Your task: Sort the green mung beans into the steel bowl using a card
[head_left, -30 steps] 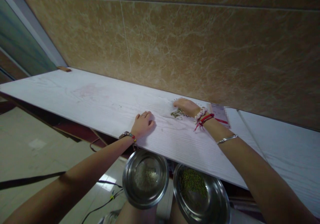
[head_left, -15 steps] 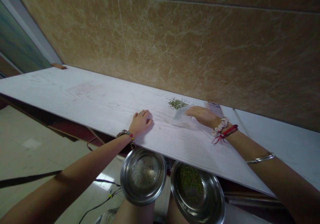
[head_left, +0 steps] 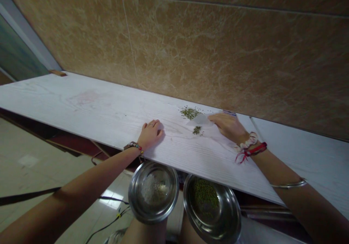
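Tan marbled wall tile (head_left: 191, 47) filled the band toward 12 o'clock, and a long white wood-grained tabletop (head_left: 95, 120) ran beneath it, from 9 o'clock down toward 4. Two steel bowls sat below its near edge: one (head_left: 134, 195) between 6 and 7 o'clock with pale grains (head_left: 151, 191), the other (head_left: 229, 204) near 5 o'clock with green grains (head_left: 205, 196). Both seemed to rest on the person's thighs (head_left: 147, 233), probably because that put them close under the edge while leaving the board free for handwork. At 8 o'clock the left hand (head_left: 151, 135) lay palm down on the board, fingers slightly apart and gripping nothing, perhaps to steady the body's lean. Between 3 and 4 o'clock the right hand (head_left: 230, 127) pinched a thin translucent sheet (head_left: 202, 119) by its right end; that hold left the far end free over the board, as a flat edge among the grains would need. Just past the sheet, at 3 o'clock, a loose scatter of green grains (head_left: 190, 113) lay toward the wall, and at 4 o'clock a smaller, tighter cluster (head_left: 196, 130) sat on the near side. That placing suggested the sheet served as a divider between them.
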Available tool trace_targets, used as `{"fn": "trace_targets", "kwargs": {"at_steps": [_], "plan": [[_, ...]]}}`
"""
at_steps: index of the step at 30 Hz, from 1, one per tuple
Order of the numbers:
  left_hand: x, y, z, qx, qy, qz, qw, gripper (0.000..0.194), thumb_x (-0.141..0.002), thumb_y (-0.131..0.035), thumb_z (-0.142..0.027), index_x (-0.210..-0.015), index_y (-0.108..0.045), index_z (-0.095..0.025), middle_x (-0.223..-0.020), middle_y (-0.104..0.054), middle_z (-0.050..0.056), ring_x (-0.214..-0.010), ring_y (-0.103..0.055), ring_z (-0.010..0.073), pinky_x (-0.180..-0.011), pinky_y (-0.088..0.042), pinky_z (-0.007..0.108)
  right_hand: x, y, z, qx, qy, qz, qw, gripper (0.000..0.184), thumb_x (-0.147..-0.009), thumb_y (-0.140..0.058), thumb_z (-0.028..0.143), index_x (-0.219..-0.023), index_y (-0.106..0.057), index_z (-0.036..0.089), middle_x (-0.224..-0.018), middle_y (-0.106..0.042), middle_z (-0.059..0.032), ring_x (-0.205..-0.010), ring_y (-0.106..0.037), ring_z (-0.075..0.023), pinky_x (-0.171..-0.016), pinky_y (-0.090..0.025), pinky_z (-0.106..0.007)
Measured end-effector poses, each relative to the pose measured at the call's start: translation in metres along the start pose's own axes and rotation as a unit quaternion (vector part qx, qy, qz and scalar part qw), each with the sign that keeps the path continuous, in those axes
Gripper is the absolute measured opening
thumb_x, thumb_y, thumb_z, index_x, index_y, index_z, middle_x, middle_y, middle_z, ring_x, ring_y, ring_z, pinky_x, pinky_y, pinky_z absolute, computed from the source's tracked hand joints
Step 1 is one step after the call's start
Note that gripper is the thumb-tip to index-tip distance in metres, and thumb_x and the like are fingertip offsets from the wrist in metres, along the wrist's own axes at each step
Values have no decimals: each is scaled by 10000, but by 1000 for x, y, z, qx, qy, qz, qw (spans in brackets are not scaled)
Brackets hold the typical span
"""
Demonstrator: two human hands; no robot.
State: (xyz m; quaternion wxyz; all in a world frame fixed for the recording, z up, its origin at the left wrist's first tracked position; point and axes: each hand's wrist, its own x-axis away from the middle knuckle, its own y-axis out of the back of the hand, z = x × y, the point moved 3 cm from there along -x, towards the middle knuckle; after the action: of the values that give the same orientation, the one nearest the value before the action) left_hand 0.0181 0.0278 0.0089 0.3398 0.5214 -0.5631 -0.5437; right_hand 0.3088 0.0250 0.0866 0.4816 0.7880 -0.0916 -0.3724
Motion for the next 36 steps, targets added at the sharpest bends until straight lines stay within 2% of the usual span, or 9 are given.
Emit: {"fn": "trace_targets", "kwargs": {"at_steps": [3,5,9,13,18,26,30,36], "plan": [[0,1,0,0,2,2,1000,376,-882,-415,-233,-1212,-548,-109,-1357,-505,143,-1274,-433,268,-1042,-322,446,-11,-1,2,76,-83,20,993,274,-825,-441,64,-970,-657,150,-839,-726,-89,-768,-655,-194,-705,-486,-313],[1,1,-1,-1,2,5,1000,378,-887,-410,-239,-1215,-546,-109,-1365,-497,143,-1281,-425,272,-1045,-320,454,-15,-5,6,108,-99,43,988,282,-823,-432,58,-972,-658,138,-803,-722,-93,-727,-642,-189,-668,-453,-298],[1,0,-1,-2,5,14,1000,391,-887,-406,-238,-1226,-537,-94,-1376,-483,149,-1292,-410,277,-1056,-306,467,-10,-15,20,116,-82,74,987,315,-797,-421,15,-955,-659,146,-811,-720,-77,-737,-627,-171,-667,-415,-284],[0,0,-1,-4,1,10,1000,392,-879,-403,-231,-1222,-537,-95,-1364,-494,155,-1283,-421,274,-1055,-307,469,7,-16,38,110,-38,35,993,301,-817,-415,13,-949,-655,137,-812,-710,-81,-738,-612,-169,-669,-412,-288],[0,1,-2,-3,-3,11,1000,352,-877,-398,-228,-1162,-571,-117,-1353,-505,144,-1269,-436,264,-1047,-312,467,34,-6,63,109,14,-28,994,263,-856,-407,33,-875,-651,131,-803,-701,-79,-703,-593,-155,-658,-423,-285],[1,2,-3,-24,-14,3,1000,367,-878,-380,-232,-1178,-561,-120,-1338,-521,140,-1238,-463,257,-1018,-344,438,64,15,90,92,52,-47,993,306,-828,-408,-35,-914,-653,127,-893,-724,-73,-845,-637,-162,-731,-490,-295],[1,1,-4,-33,-11,10,999,384,-882,-378,-228,-1192,-557,-89,-1341,-513,161,-1254,-448,274,-1021,-342,448,68,32,94,85,58,-65,993,271,-837,-440,-22,-930,-654,114,-905,-730,-82,-864,-651,-162,-746,-508,-293],[0,1,-6,-44,-9,6,999,376,-881,-386,-211,-1194,-563,-104,-1347,-509,162,-1271,-436,286,-1015,-347,457,66,48,84,99,5,-92,991,256,-843,-488,19,-992,-662,132,-913,-731,-94,-877,-663,-171,-738,-525,-299]]}}
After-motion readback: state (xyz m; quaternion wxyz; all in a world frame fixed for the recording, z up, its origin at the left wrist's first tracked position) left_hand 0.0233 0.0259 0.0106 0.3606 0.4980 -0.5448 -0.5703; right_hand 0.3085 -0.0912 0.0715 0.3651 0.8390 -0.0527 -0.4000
